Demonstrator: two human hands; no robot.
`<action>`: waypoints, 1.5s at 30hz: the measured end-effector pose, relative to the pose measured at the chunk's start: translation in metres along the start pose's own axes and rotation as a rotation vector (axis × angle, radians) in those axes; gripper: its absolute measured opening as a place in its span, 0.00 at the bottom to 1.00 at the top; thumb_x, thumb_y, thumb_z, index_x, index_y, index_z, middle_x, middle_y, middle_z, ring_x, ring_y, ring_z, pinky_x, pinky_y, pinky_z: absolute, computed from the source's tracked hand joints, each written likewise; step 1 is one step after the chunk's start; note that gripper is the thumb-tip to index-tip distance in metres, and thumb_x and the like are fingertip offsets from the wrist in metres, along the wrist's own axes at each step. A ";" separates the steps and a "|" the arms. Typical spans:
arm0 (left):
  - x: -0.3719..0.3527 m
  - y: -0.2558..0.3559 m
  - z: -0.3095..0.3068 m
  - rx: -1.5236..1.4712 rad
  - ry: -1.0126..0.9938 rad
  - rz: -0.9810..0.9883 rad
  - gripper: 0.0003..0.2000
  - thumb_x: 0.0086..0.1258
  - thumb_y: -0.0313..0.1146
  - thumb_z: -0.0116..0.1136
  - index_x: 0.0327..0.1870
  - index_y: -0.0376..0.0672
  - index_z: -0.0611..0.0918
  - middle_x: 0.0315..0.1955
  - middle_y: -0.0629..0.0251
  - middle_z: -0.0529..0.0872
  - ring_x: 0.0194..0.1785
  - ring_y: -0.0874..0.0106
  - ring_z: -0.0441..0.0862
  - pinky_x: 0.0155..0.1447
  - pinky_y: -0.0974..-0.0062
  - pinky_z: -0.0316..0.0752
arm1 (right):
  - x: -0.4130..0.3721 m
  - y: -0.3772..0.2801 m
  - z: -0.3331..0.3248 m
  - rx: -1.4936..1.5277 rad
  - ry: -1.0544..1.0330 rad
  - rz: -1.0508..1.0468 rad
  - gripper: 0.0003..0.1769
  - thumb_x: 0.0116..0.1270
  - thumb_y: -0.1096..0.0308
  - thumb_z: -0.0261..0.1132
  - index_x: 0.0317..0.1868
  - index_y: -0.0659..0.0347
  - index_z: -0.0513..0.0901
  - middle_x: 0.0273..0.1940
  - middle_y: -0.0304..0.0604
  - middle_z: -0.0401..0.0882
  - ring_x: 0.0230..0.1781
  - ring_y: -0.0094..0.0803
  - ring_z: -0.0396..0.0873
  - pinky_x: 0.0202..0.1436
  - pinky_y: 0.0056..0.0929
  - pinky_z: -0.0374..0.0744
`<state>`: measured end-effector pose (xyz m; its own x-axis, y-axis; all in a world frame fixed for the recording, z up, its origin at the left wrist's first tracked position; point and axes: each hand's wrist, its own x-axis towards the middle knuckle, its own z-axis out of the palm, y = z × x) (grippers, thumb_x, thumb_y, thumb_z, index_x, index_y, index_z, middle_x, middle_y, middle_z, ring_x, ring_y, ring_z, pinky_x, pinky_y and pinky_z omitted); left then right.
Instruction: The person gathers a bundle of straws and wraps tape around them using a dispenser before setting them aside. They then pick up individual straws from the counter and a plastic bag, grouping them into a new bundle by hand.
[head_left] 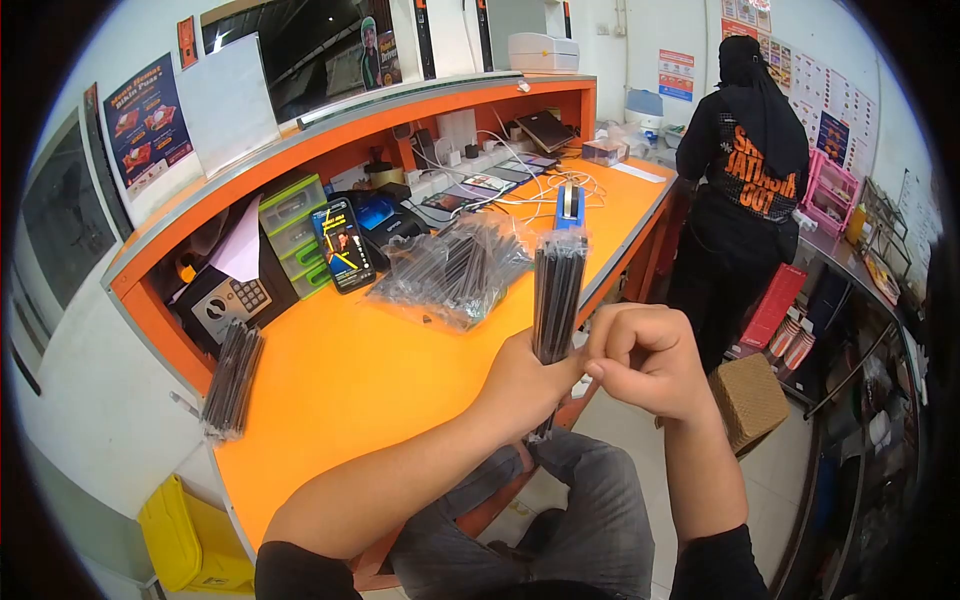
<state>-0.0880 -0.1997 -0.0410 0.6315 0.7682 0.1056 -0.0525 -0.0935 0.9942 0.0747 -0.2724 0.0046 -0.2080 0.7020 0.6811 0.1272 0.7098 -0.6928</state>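
My left hand (528,385) is wrapped round an upright bundle of black straws (560,290) in clear wrapping, above my lap. Close beside it, my right hand (645,358) is curled with thumb and fingers pressed together; whatever is between them, if anything, is hidden. A clear plastic bag (450,265) of loose black straws lies on the orange counter just beyond my left hand. At the counter's left edge rests another bundle of black straws (233,380). Behind the held bundle stands a blue tape dispenser (570,205).
A phone (343,245) leans upright by a green drawer unit (295,235). A black safe (235,298) sits under the shelf. Cables (500,170) run along the counter (340,400). A person in black (742,190) stands at the right. A yellow bin (190,540) is at lower left.
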 end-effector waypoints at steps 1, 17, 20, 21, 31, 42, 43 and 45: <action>0.000 0.001 -0.001 0.007 -0.004 -0.004 0.13 0.70 0.39 0.66 0.38 0.37 0.81 0.22 0.67 0.81 0.26 0.78 0.79 0.31 0.74 0.73 | -0.001 -0.001 -0.003 -0.031 0.007 -0.004 0.16 0.62 0.81 0.69 0.22 0.62 0.70 0.27 0.39 0.78 0.30 0.22 0.79 0.34 0.21 0.73; -0.003 0.011 0.003 0.004 -0.027 0.035 0.11 0.73 0.32 0.64 0.31 0.43 0.74 0.18 0.70 0.76 0.22 0.79 0.75 0.29 0.77 0.71 | -0.013 0.001 -0.038 -0.288 0.094 0.119 0.17 0.61 0.75 0.74 0.23 0.62 0.72 0.22 0.34 0.73 0.24 0.18 0.70 0.29 0.23 0.67; -0.004 0.012 0.001 -0.027 -0.103 0.069 0.11 0.74 0.31 0.63 0.33 0.43 0.73 0.18 0.69 0.76 0.22 0.78 0.75 0.29 0.77 0.71 | -0.011 0.005 -0.040 -0.369 0.092 0.094 0.18 0.61 0.71 0.76 0.24 0.62 0.73 0.22 0.36 0.73 0.23 0.22 0.71 0.29 0.25 0.68; -0.006 0.014 0.001 -0.030 -0.132 0.081 0.10 0.75 0.30 0.62 0.33 0.43 0.72 0.18 0.69 0.76 0.22 0.78 0.75 0.29 0.76 0.71 | -0.010 0.009 -0.040 -0.405 0.090 0.056 0.18 0.60 0.70 0.76 0.24 0.62 0.73 0.22 0.37 0.73 0.23 0.24 0.71 0.29 0.26 0.68; -0.005 0.005 -0.002 -0.335 -0.433 0.118 0.12 0.75 0.32 0.60 0.30 0.43 0.72 0.17 0.70 0.75 0.22 0.77 0.74 0.31 0.75 0.72 | 0.003 0.032 -0.022 -0.517 0.131 -0.137 0.16 0.59 0.67 0.77 0.28 0.64 0.77 0.25 0.42 0.77 0.25 0.34 0.77 0.31 0.30 0.73; 0.000 -0.006 -0.007 -0.616 -0.637 0.178 0.22 0.77 0.53 0.58 0.31 0.44 0.70 0.18 0.69 0.71 0.23 0.76 0.72 0.33 0.75 0.71 | 0.005 0.029 -0.016 -0.512 0.140 -0.123 0.16 0.58 0.69 0.78 0.29 0.65 0.76 0.25 0.43 0.76 0.25 0.34 0.76 0.31 0.30 0.74; 0.000 -0.005 -0.007 -0.612 -0.639 0.169 0.23 0.77 0.54 0.58 0.31 0.44 0.70 0.18 0.69 0.71 0.23 0.76 0.72 0.34 0.75 0.71 | 0.004 0.026 -0.017 -0.525 0.139 -0.118 0.16 0.58 0.69 0.78 0.29 0.65 0.76 0.25 0.43 0.76 0.25 0.34 0.76 0.31 0.30 0.74; -0.001 0.000 -0.007 -0.524 -0.632 0.194 0.22 0.78 0.53 0.58 0.31 0.44 0.70 0.18 0.68 0.72 0.23 0.75 0.72 0.34 0.75 0.71 | 0.002 0.020 -0.020 -0.522 0.122 -0.085 0.16 0.58 0.69 0.78 0.28 0.64 0.76 0.27 0.43 0.78 0.28 0.34 0.79 0.34 0.30 0.76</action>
<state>-0.0937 -0.1959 -0.0409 0.8803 0.2552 0.3999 -0.4582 0.2390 0.8561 0.0960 -0.2558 -0.0029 -0.1283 0.6206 0.7735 0.5864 0.6765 -0.4455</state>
